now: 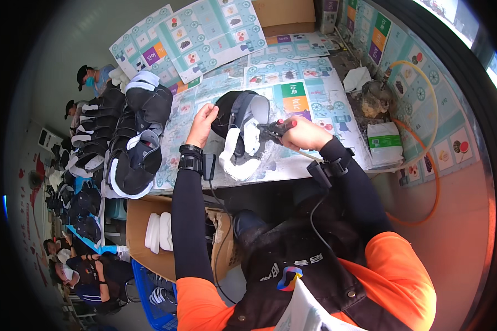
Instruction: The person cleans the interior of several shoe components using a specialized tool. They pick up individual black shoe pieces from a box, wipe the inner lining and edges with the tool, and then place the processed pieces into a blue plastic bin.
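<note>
A black and white shoe (241, 129) lies on the paper-covered table in front of me, its dark toe away from me and its white heel nearest. My left hand (203, 126) is at the shoe's left side near the toe, fingers closed on its edge. Wrapped around a black hand tool with red parts (271, 131), like an air or spray gun, is my right hand (305, 134). The tool's front end is over the shoe's opening. A pale hose shows below my right hand. Both wrists wear black straps with small boxes and cables.
Rows of black and white shoes (136, 163) stand at the left. A white and green packet (385, 143) and a yellow hose (437, 113) are at the right, with an orange hose (433, 201) below. A cardboard box (139, 207) holds white soles. People sit beyond, left.
</note>
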The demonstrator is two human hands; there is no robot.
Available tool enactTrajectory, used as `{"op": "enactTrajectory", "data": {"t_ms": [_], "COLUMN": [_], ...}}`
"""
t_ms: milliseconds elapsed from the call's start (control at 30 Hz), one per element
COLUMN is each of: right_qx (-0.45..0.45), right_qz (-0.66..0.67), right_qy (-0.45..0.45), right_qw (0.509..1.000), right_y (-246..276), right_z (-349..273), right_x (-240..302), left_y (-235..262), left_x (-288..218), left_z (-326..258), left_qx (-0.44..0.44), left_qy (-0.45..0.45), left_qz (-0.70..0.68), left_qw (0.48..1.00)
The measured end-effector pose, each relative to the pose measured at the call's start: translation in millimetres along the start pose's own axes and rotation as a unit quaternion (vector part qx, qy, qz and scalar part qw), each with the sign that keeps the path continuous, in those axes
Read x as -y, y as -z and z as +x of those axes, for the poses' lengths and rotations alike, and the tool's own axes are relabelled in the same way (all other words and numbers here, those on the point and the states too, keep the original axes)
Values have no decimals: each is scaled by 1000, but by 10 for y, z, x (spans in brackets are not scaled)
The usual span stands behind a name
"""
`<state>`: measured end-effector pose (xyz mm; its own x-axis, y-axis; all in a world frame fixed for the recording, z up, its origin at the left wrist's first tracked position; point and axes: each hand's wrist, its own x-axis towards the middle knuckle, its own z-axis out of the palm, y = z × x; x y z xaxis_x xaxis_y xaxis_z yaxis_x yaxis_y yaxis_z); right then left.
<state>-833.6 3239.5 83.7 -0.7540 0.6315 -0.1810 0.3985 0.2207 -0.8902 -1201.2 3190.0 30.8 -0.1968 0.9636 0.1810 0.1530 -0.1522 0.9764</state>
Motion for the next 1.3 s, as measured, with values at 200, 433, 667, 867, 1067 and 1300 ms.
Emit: {"op": "enactTrajectory", "data": {"t_ms": [200, 433, 667, 867, 1067, 1300], "right_qx": [-137, -88, -10, -136, -13, -183], "right_qz": [-351, -122, -191, -90, -54, -101], "right_qy": [365, 165, 133, 104, 41, 54], "right_qw": [851, 975, 972, 981, 998, 976], "right_y": [41, 10, 56, -26, 9, -39], "right_z": [144, 83, 26, -37, -215, -80], "right_x": [-346, -204, -179, -142, -13, -244], "left_y": [-93, -19, -80, -61, -97, -88], "left_x": [-64, -2, -44, -53, -71, -74], "left_z": [19, -13, 20, -38, -42, -22], "left_qx": [-4, -5, -18, -22, -23, -20], "left_qy": [-8, -36, -42, -45, -45, -46], "left_qz": [30, 60, 79, 75, 81, 72], "left_qw": [1000, 998, 996, 996, 995, 996]}}
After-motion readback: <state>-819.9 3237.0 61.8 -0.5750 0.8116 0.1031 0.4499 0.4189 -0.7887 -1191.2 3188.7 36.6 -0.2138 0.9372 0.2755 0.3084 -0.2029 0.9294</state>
